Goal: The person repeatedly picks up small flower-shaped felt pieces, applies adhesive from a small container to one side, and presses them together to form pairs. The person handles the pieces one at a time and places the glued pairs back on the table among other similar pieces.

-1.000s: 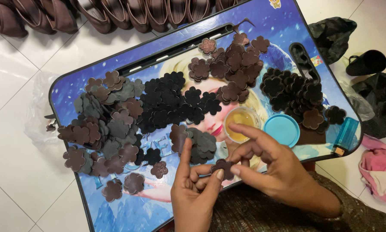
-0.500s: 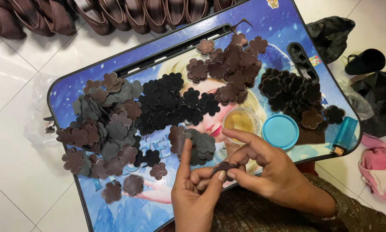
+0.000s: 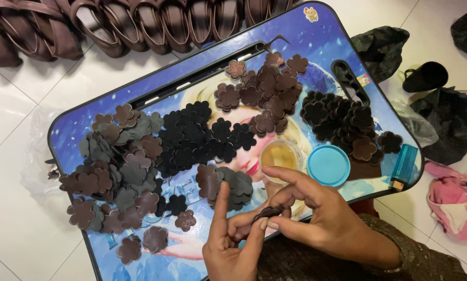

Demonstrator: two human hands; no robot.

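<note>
L hand (image 3: 232,244) & R hand (image 3: 322,221) pinch 1 brown flower piece (image 3: 267,213).

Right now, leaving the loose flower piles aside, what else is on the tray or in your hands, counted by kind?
Cup: 1
Blue lid: 1
Lighter: 1
Flower, pinched between left hand and right hand: 1
Total: 4
</note>
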